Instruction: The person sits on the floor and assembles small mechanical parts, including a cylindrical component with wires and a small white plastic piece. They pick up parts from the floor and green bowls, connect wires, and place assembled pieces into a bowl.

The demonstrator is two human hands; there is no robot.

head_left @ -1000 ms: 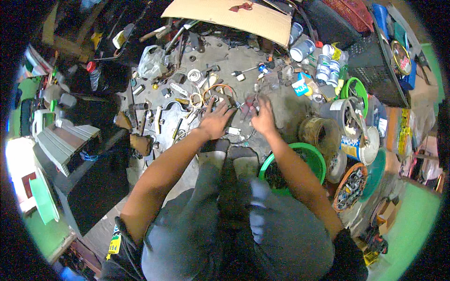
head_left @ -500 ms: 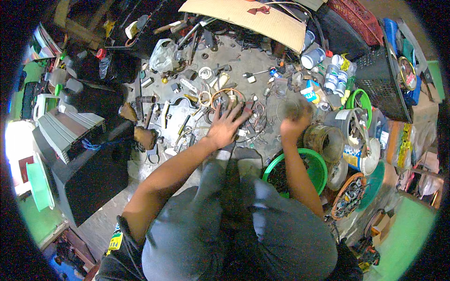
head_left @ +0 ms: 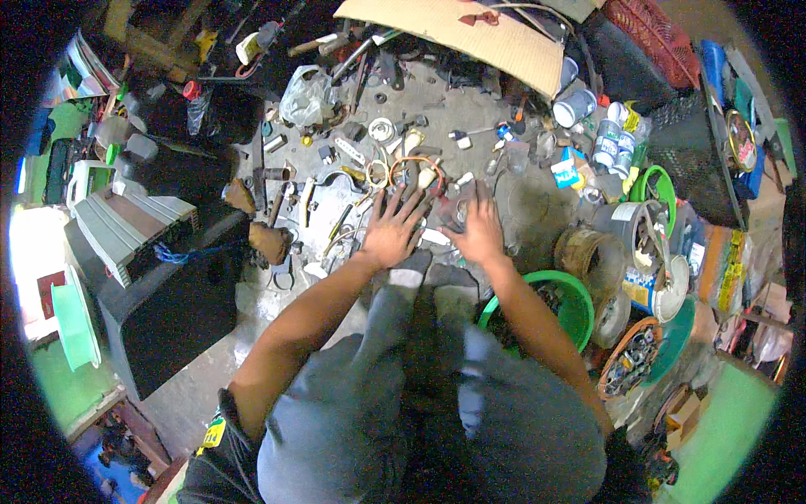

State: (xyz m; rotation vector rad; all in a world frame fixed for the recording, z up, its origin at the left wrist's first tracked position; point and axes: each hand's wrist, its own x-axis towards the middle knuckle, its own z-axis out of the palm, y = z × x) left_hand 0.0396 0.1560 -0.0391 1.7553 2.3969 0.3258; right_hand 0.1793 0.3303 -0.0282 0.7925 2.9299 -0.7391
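My left hand (head_left: pixel 392 231) lies low over the littered floor with its fingers spread, nothing seen in its grasp. Just to its right, my right hand (head_left: pixel 478 233) reaches forward, fingers stretched out and apart. Between and beyond the fingertips lies a tangle of small parts, partly hidden by the hands. An orange cable loop (head_left: pixel 422 161) and a pale cable ring (head_left: pixel 377 171) are just ahead of my left fingers. A white piece (head_left: pixel 434 237) shows between the two hands. Farther off are a white power strip (head_left: pixel 349 151) and a round white part (head_left: pixel 380 129).
Right of my knees stands a green basin (head_left: pixel 586 312), beside a rusty can (head_left: pixel 585 252) and an orange-rimmed basket of small parts (head_left: pixel 635 361). Spray cans (head_left: pixel 610 139) and a black crate (head_left: pixel 684 151) lie beyond. A large black box (head_left: pixel 176 311) stands left; cardboard (head_left: pixel 470 38) is at the back.
My right hand has come left and nearer, from beside the cans to next to my left hand, its fingers now spread. The left hand has shifted little. The whole view has moved slightly.
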